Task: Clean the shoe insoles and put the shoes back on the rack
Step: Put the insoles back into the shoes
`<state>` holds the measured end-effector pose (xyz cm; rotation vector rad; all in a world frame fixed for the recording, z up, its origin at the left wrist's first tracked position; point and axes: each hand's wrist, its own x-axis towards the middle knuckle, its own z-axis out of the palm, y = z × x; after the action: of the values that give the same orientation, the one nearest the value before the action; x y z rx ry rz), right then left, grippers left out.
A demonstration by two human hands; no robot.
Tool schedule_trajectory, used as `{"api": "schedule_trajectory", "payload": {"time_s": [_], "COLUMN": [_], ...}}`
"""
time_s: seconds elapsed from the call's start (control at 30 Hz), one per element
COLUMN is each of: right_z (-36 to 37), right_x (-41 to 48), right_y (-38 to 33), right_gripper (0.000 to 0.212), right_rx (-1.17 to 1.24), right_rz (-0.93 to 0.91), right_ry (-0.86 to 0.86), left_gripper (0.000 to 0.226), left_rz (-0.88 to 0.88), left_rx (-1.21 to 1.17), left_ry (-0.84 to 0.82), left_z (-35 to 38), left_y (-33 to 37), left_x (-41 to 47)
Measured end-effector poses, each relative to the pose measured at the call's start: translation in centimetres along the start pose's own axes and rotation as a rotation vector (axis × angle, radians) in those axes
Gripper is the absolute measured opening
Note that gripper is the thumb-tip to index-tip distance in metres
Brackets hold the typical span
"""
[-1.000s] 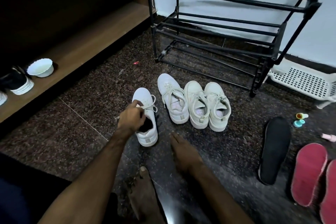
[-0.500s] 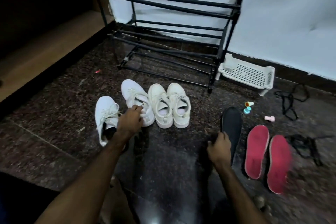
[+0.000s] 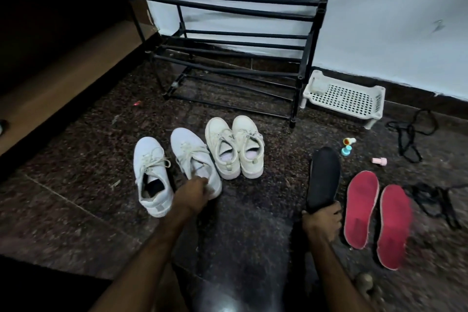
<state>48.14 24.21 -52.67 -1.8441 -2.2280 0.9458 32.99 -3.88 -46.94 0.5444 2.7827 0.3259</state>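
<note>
Black insole (image 3: 325,175) sat in front of the rack's (image 3: 238,40) right leg. Right hand (image 3: 321,220) was wrapped round its heel end; 0.5 s ago it only touched there. Left hand (image 3: 191,194), on the leftmost shoe (image 3: 152,175) 1 s ago, was curled on the second white shoe's (image 3: 193,157) heel, before the rack's middle. Red insoles (image 3: 362,208) stayed right of the rack.
</note>
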Motion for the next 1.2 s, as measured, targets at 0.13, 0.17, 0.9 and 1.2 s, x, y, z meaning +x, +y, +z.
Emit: {"api": "schedule_trajectory", "payload": {"time_s": [0.13, 0.17, 0.9, 1.2], "right_z": [0.5, 0.6, 4.5, 6.7], "right_x": [0.7, 0.7, -14.0, -14.4], "right_y": [0.3, 0.3, -7.5, -8.5], "right_gripper": [0.063, 0.055, 0.042, 0.063], "right_rx": [0.2, 0.18, -0.071, -0.502], "right_rz": [-0.001, -0.014, -1.544, -1.372], "right_ry": [-0.091, -0.13, -0.329, -0.297], "left_gripper": [0.049, 0.05, 0.027, 0.016], "left_rz": [-0.007, -0.039, -0.204, 0.041], "left_rx": [-0.029, -0.047, 0.412, 0.312], "left_ry": [-0.06, -0.04, 0.024, 0.151], "left_z": [-0.5, -0.8, 1.0, 0.3], "left_y": [1.3, 1.3, -0.2, -1.1], "left_x": [-3.0, -3.4, 3.9, 1.3]}}
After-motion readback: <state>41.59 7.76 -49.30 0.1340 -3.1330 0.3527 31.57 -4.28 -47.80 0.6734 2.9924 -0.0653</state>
